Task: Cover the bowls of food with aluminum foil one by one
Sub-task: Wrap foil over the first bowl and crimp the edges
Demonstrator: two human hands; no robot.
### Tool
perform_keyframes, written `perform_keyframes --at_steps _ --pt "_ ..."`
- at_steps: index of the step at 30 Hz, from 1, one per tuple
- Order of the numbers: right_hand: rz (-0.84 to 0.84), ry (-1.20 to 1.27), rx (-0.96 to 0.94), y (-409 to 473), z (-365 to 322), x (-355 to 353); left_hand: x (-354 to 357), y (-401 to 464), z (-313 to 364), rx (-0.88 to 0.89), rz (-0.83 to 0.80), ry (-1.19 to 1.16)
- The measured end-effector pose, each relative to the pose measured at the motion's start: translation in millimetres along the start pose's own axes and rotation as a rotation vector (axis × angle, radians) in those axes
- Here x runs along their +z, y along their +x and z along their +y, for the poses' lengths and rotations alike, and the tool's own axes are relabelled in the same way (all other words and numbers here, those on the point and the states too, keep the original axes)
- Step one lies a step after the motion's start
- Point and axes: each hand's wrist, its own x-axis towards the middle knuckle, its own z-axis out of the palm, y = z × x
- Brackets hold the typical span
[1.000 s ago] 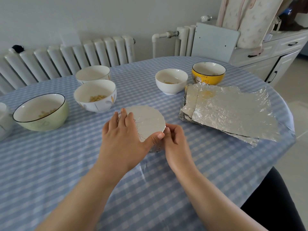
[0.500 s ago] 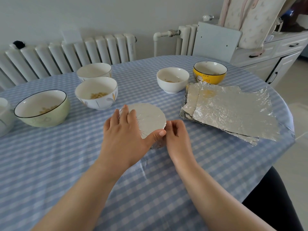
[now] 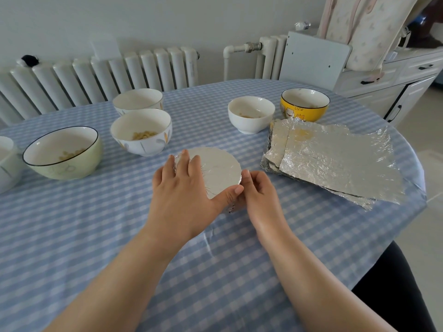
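Head: left hand (image 3: pixel 182 190) flat on crinkled round foil-covered bowl (image 3: pixel 220 170); right hand (image 3: pixel 257 188) pinches rim.

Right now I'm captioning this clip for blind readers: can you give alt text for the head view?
Two hands crimp foil over a bowl on a blue checked table: the left hand lies on the foil top, the right hand pinches its rim. Five uncovered bowls stand behind, and a stack of foil sheets lies to the right.
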Motion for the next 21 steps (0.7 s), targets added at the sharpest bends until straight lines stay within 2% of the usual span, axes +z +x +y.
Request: perform_keyframes --at_steps 13,21 --pt "0.068 0.021 -0.021 2 4 5 0 1 -1 0.006 -0.016 0.013" --pt "0.094 0.042 -0.026 7 8 8 -22 10 -34 0.033 -0.186 -0.175"
